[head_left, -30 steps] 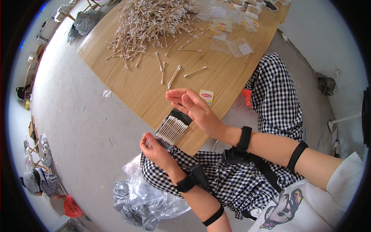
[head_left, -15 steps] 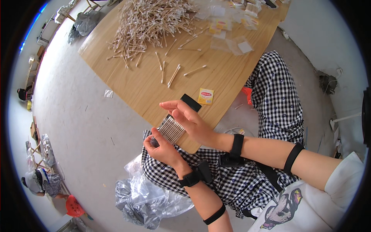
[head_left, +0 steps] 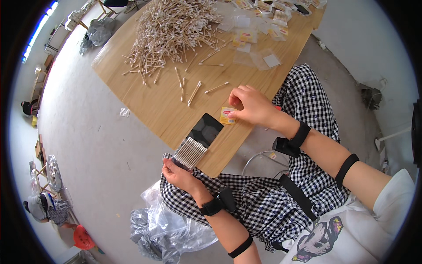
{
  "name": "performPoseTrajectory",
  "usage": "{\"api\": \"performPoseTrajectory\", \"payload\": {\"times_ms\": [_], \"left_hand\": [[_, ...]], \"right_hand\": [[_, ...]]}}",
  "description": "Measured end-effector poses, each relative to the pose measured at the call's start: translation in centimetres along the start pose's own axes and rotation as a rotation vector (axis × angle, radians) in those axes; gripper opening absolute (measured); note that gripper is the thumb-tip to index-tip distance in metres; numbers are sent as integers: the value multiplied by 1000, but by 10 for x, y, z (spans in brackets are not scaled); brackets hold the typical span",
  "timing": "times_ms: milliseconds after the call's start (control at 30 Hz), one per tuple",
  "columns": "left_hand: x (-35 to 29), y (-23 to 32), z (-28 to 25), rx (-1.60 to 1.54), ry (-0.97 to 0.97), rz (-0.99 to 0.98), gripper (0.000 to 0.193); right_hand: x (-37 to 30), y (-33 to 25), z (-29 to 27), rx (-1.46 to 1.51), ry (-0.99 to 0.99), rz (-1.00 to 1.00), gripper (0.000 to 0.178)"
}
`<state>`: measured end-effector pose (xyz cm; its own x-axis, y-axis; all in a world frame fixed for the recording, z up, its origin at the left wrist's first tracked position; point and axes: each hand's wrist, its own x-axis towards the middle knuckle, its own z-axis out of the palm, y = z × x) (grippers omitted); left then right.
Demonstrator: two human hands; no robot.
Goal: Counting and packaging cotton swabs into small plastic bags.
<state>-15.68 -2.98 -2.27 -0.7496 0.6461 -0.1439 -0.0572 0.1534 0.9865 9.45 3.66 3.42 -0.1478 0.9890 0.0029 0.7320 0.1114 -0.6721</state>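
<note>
Cotton swabs (head_left: 190, 152) lie side by side in a flat row at the table's near corner. Under and beyond them stretches a glossy black strip (head_left: 206, 128). My left hand (head_left: 179, 177) grips the near end of strip and swabs, thumb at the edge, other fingers mostly hidden. A small yellow card (head_left: 226, 119) with a red and white label rests on the table just past the strip. Over its right side is my right hand (head_left: 254, 107); the thumb touches the card, while the curled fingers stay apart from the thumb, above the tabletop.
A big heap of loose cotton swabs (head_left: 173, 33) covers the table's far left, with several stray swabs (head_left: 194, 93) nearer me. Clear bags (head_left: 259, 59) and more yellow cards lie at the far right. Plastic bags (head_left: 165, 233) are on the floor; a person (head_left: 46, 207) is at far left.
My right hand has left the swab row and moved right and away to the yellow card. Uncovered now are the swabs and black strip, while my left hand keeps its hold.
</note>
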Motion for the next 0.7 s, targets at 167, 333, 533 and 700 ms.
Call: {"api": "performPoseTrajectory", "payload": {"times_ms": [167,333,533,700], "left_hand": [[-8,4,2,-34,-123,-76,41],[-7,-3,1,-114,-95,-20,36],[-10,-9,7,19,11,98,38],[-14,-3,7,18,4,45,38]], "right_hand": [[1,-11,1,-47,-35,118,27],[1,-20,2,-105,-32,140,25],[-3,-23,2,-124,-17,138,24],[-3,-24,3,-158,-27,145,24]]}}
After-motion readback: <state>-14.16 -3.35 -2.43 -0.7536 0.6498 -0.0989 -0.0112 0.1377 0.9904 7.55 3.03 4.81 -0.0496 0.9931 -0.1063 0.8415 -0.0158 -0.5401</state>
